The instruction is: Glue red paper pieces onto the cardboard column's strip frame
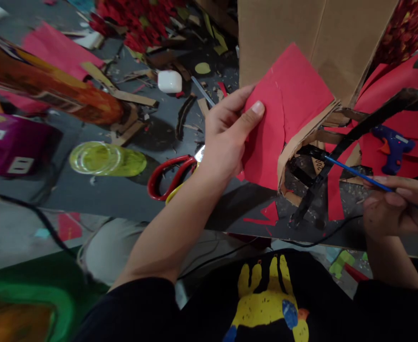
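Note:
My left hand grips a cardboard piece faced with red paper, thumb flat on the red side. Brown strips and a black-painted strip stick out of its right side. In my right hand is a thin blue paintbrush, pinched near its middle. The brush's dark tip touches or lies just over the black-painted parts. Beyond my right hand lies a blue glue gun on red paper. Red-handled scissors rest beside my left wrist, their blades partly hidden behind it.
A glass of yellow-green liquid stands near the table's front edge, beside a purple box. Further back are a white case, cardboard scraps and red flowers. A large cardboard panel rises behind. A black cable runs along the front edge.

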